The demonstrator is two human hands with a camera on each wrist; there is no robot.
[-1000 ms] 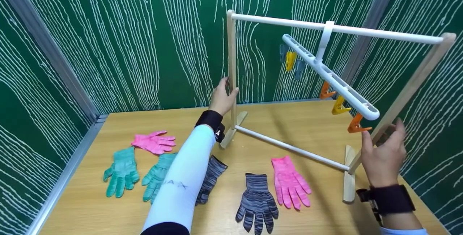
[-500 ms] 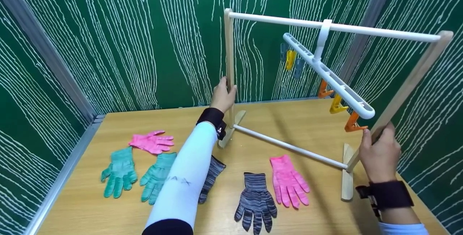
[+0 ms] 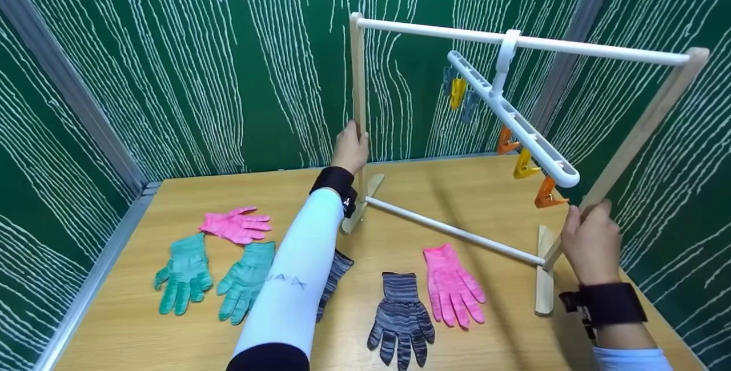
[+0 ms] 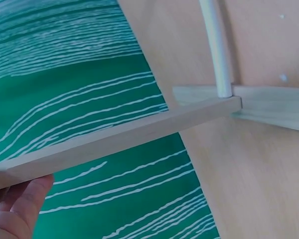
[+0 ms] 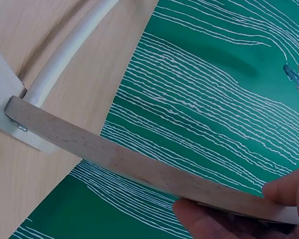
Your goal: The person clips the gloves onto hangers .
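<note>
A drying rack with two wooden posts and white rods stands on the table. My left hand grips its left post partway up; the left wrist view shows that post running down to its foot. Around the lower part of the right post, my right hand curls its fingers and thumb. From the top rod hangs a pale blue clip hanger on a white hook. Grey, yellow and orange clips dangle from it, the nearest orange clip just above my right hand.
On the wooden table lie two pink gloves, two green gloves and two dark striped gloves. My left forearm partly covers one striped glove and one green glove. Green walls enclose the back and sides.
The right hand, loosely around the post before, has closed its fingers on it. My left hand has tightened on its post as well. The hanger's near end has swung slightly left; the gloves lie unchanged.
</note>
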